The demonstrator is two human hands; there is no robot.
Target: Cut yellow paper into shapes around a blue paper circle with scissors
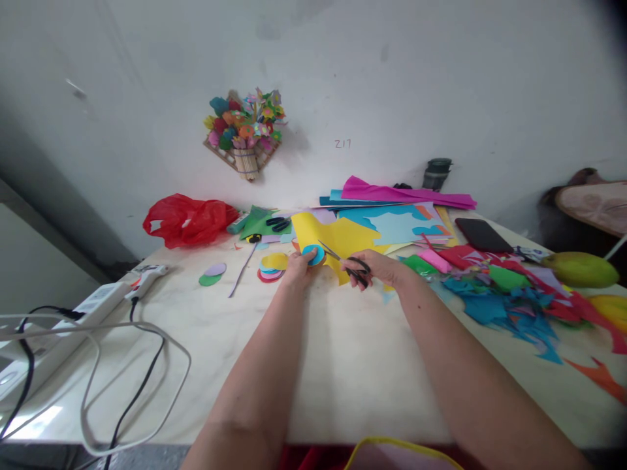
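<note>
My left hand (301, 266) pinches a blue paper circle (313, 254) against a large sheet of yellow paper (343, 236). In my right hand (375, 267) are black-handled scissors (356, 271), their blades pointing left toward the blue circle over the yellow sheet. Just left of my left hand lies a small stack of coloured paper circles (271, 269), with a yellow one among them. Further left, a lilac circle (215, 268) partly overlaps a green circle (210, 281).
A red plastic bag (189, 220) and second scissors (278, 224) lie at the back left. Paper scraps (509, 300), a black phone (483, 235) and a green fruit (580, 269) are on the right. Cables and a power strip (88, 320) occupy the left side.
</note>
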